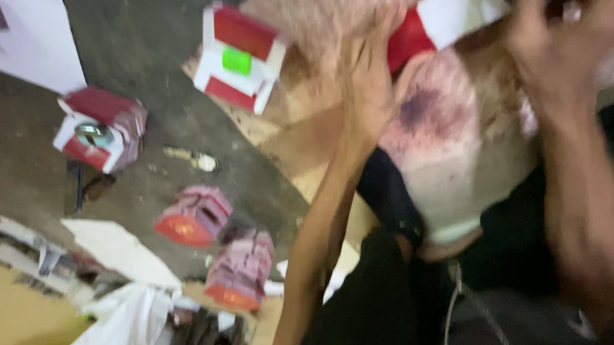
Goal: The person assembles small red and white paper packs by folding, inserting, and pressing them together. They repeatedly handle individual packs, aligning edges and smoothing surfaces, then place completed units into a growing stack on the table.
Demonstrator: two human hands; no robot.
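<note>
Fingers first: the left hand (366, 78) has its fingers spread and laid flat on a pale, pink-stained sheet (452, 144) near the top centre of the frame, not gripping anything. The right hand (548, 37), at the upper right, is curled around something dark at the top edge, though motion blur hides exactly what it is and how tight the grasp is.

Now sweeping from the left. At the upper left sits a white board (30, 40) on the grey concrete floor (140, 55). Just below it lies a red and white box (98, 127) with a round metal piece on top. Lower down the left side, white plastic wrapping (119, 329) is heaped near the bottom edge. Moving in, two stacks of pink and red cartons (194, 217) lie tipped on the floor, one just below the other. Upper centre, another red and white box (239, 57) carries a green patch, resting at the edge of a brown cardboard sheet (298, 145). The stained sheet spreads right of the left hand, with a red and white panel (432, 26) touching its upper edge between the two hands.
</note>
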